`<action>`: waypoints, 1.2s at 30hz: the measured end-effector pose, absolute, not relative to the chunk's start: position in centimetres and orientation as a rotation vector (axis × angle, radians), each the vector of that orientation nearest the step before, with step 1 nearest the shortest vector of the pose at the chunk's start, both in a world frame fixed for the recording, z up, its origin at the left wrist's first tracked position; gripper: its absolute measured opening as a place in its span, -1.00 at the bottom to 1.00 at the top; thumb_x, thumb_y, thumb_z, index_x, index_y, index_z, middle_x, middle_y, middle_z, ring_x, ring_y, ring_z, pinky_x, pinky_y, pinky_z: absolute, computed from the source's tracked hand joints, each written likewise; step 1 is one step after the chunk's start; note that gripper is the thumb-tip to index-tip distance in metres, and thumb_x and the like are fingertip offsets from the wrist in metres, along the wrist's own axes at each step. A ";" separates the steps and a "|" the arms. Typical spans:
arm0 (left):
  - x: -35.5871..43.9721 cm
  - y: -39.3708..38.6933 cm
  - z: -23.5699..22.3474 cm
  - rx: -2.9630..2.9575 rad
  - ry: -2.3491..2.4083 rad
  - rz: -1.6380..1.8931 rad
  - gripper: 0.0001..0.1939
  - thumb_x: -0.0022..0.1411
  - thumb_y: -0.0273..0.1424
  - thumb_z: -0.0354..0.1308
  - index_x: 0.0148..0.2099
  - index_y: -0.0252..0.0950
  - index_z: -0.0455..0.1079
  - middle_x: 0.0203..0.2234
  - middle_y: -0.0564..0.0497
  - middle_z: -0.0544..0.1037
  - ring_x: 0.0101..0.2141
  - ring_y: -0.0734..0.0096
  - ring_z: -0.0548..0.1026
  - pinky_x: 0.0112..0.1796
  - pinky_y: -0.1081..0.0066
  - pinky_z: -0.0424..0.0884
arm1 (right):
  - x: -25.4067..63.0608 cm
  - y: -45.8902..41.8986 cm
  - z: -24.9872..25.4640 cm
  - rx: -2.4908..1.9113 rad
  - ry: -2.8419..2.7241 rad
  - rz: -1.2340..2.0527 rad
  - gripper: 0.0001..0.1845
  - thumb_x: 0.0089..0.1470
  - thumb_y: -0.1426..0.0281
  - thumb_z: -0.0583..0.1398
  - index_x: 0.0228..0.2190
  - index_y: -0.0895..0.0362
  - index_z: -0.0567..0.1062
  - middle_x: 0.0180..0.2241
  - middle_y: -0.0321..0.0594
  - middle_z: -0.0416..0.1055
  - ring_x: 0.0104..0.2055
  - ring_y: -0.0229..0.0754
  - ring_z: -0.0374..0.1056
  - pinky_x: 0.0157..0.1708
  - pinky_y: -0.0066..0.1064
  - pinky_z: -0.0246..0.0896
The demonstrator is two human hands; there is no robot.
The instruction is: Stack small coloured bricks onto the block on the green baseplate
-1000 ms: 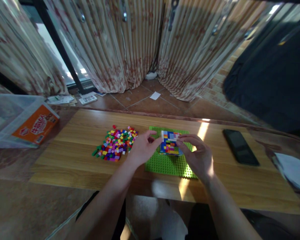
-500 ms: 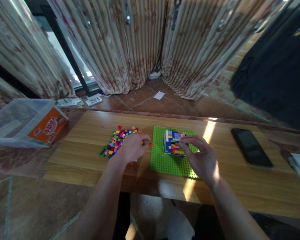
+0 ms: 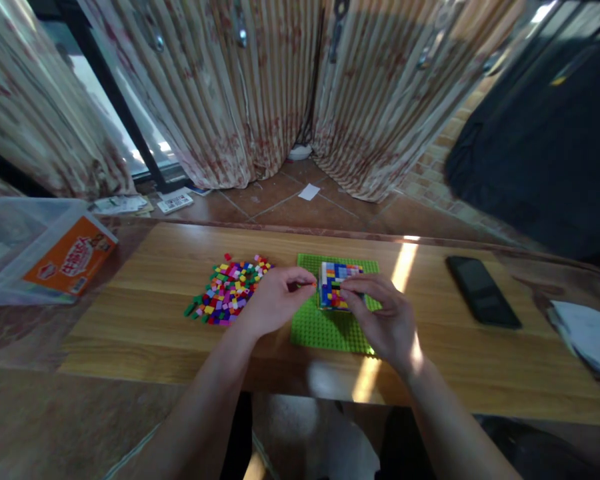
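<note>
A block of multicoloured toy bricks [image 3: 329,293] stands on the green baseplate [image 3: 325,333]. My left hand [image 3: 275,300] is at the block's left side, thumb and forefinger pinched on a tiny orange brick [image 3: 314,285]. My right hand [image 3: 387,317] reaches over the block from the right, its fingertips closed together at the top surface. Whatever lies between those fingertips is hidden. Left of my left hand, a pile of loose small bricks [image 3: 225,300] in many colours lies on the wooden table [image 3: 145,300].
A black phone [image 3: 483,291] rests at the table's right, with white papers [image 3: 585,337] beyond it. To the left stands a clear plastic box [image 3: 30,247] with an orange label. Curtains [image 3: 275,100] hang behind the table, and a dark cloth [image 3: 540,153] covers something at the right.
My left hand went from beside the block to the brick pile, then came back to the block's left side with an orange brick. My right hand stayed over the block. The view swung right and back.
</note>
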State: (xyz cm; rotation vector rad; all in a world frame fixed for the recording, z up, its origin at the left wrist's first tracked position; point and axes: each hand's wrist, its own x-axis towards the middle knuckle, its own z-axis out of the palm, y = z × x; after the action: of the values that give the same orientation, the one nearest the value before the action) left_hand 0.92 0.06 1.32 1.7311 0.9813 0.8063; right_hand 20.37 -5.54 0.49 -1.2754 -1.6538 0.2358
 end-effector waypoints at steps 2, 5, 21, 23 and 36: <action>1.7 -0.3 1.4 1.544 0.906 0.851 -0.89 0.15 -0.44 0.18 -0.27 -0.34 0.50 -0.38 0.00 0.59 -0.37 0.45 0.49 -0.30 0.43 0.38 | 20.0 -5.6 0.7 -1.221 -1.694 0.238 -0.88 0.10 0.45 0.25 -0.32 0.01 0.59 -0.30 -0.24 0.55 -0.19 -0.14 0.43 -0.13 -0.19 0.35; 2.6 -0.6 1.6 1.359 0.848 0.834 -0.84 0.12 -0.43 0.22 -0.22 -0.34 0.52 -0.36 0.01 0.59 -0.40 0.50 0.47 -0.33 0.46 0.39 | 19.7 -5.6 0.8 -1.187 -1.736 0.221 -0.85 0.09 0.45 0.27 -0.28 -0.01 0.60 -0.29 -0.23 0.55 -0.19 -0.13 0.43 -0.14 -0.18 0.36; 3.6 -1.2 2.1 1.372 0.840 0.767 -0.78 0.20 -0.30 0.15 -0.36 -0.35 0.49 -0.45 -0.03 0.58 -0.43 0.47 0.48 -0.43 0.49 0.38 | 19.6 -5.9 1.1 -1.255 -1.734 0.229 -0.87 0.14 0.41 0.22 -0.29 -0.02 0.58 -0.28 -0.24 0.55 -0.20 -0.14 0.43 -0.15 -0.17 0.37; 3.7 -1.2 2.1 1.370 0.830 0.767 -0.79 0.20 -0.32 0.15 -0.36 -0.35 0.49 -0.46 -0.01 0.57 -0.44 0.49 0.47 -0.43 0.50 0.37 | 19.7 -5.9 1.2 -1.244 -1.747 0.229 -0.87 0.15 0.43 0.21 -0.29 -0.01 0.58 -0.29 -0.24 0.55 -0.21 -0.15 0.43 -0.16 -0.18 0.37; 2.4 0.2 0.8 1.592 1.065 0.813 -0.76 0.23 -0.31 0.07 -0.38 -0.34 0.47 -0.54 0.05 0.50 -0.54 0.52 0.35 -0.47 0.49 0.27 | 23.3 -5.2 -0.3 -1.386 -1.691 0.237 -0.93 0.04 0.33 0.30 -0.37 -0.05 0.62 -0.29 -0.26 0.50 -0.19 -0.14 0.41 -0.15 -0.17 0.36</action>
State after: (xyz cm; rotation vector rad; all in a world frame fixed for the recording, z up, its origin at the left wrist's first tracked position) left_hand 2.45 0.22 0.78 1.5916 1.0652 0.8132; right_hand 23.27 -5.21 -0.27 -1.3858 -1.6914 0.2369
